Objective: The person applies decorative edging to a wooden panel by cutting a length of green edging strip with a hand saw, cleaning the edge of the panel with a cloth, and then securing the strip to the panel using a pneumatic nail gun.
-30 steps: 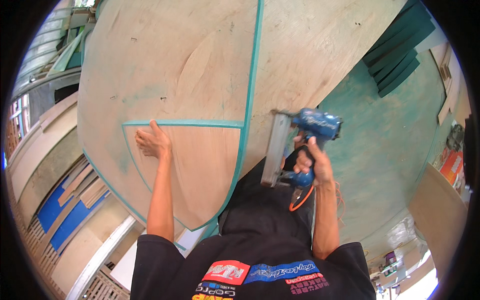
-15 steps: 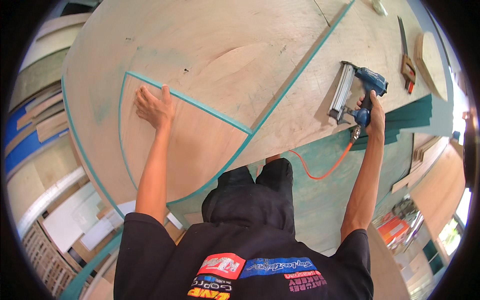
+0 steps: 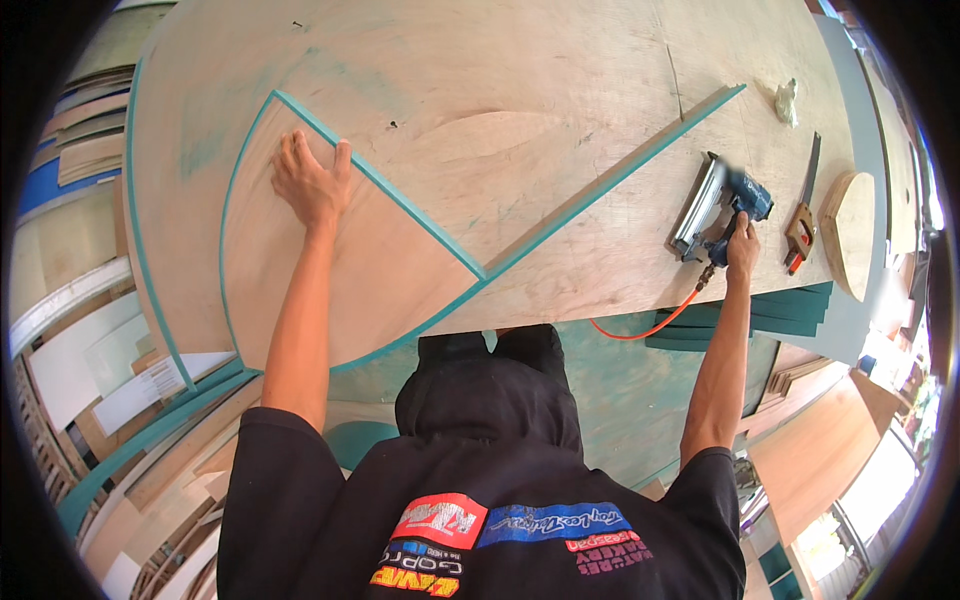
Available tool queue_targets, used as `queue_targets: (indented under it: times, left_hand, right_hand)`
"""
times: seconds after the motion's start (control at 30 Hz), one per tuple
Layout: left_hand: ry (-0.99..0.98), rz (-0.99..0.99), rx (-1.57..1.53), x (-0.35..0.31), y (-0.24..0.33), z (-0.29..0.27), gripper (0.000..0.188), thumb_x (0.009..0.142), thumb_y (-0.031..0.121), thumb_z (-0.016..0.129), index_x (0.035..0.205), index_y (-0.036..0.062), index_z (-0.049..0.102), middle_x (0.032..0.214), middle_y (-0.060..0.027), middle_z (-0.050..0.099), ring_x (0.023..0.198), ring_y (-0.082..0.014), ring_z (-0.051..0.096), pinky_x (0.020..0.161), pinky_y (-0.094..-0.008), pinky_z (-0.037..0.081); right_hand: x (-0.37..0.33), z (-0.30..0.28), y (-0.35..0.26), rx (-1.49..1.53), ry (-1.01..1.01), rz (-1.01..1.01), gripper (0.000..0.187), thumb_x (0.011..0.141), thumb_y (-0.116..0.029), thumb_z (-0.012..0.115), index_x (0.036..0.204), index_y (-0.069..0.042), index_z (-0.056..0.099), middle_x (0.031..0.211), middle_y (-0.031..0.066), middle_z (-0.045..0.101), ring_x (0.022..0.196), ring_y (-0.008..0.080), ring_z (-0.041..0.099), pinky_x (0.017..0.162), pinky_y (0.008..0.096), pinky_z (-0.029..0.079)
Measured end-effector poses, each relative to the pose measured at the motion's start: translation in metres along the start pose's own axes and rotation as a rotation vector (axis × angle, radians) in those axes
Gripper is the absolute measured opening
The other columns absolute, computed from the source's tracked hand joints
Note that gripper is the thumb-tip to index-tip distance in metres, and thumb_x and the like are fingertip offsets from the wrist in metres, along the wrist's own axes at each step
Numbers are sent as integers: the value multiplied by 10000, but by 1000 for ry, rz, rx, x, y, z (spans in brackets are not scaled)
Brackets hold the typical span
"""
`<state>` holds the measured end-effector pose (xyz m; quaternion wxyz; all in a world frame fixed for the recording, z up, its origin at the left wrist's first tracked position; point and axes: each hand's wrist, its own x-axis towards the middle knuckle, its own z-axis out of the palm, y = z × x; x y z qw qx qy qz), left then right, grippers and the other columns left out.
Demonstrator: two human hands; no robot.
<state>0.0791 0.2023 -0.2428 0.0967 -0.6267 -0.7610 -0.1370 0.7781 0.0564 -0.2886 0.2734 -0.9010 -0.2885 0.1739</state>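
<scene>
My left hand (image 3: 312, 182) lies with fingers spread on a curved plywood panel (image 3: 290, 255); its thumb rests at the teal strip (image 3: 400, 215) along the straight edge. A thin teal edge runs round the panel's curve. From the panel's near right corner a long teal strip (image 3: 615, 182) slants away across the table. My right hand (image 3: 741, 247) is closed round the handle of a dark blue nail gun (image 3: 750, 192) with a silver magazine. The gun is at the table surface, right of the long strip. An orange air hose (image 3: 640, 333) runs from its handle.
Under everything is a large plywood tabletop (image 3: 540, 60). On its right are a handsaw (image 3: 803, 225), a rounded wooden piece (image 3: 850, 235) and a small clear plastic bag (image 3: 787, 102). Dark green strips (image 3: 770, 312) stick out below the right edge. Stacked boards (image 3: 95, 140) stand at left.
The nail gun has come down to the tabletop, still in my right hand. The view has shifted, so the table items appear lower at right. My left hand stays on the panel.
</scene>
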Motion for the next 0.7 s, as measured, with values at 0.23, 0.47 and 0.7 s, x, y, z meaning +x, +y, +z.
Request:
queue_targets:
  times: [0.23,0.47,0.7]
  left_hand:
    - [-14,-11,-15,3,1,1,845,890,635,606,1479,47,465,1548,-196,409,1461,-376,321,1160,-581,260]
    - [13,-17,14,1,0,3,873,879,660,596,1482,45,451,1547,-183,399,1445,-410,319,1146,-593,267]
    - [-7,-8,-4,2,-5,8,870,879,660,608,1490,63,442,1554,-176,397,1457,-407,311,1167,-581,251]
  right_hand:
    - [-10,-19,1,-2,-169,-16,646,1026,-543,502,1292,27,647,1164,237,704,1121,331,653,972,394,469]
    - [11,-73,38,-287,169,-2,580,966,-420,610,1324,36,608,1263,292,629,1229,392,582,1051,435,433]
    - [110,-103,104,-517,-146,-476,796,805,-151,650,1535,-23,360,1578,229,363,1482,391,310,1237,449,227]
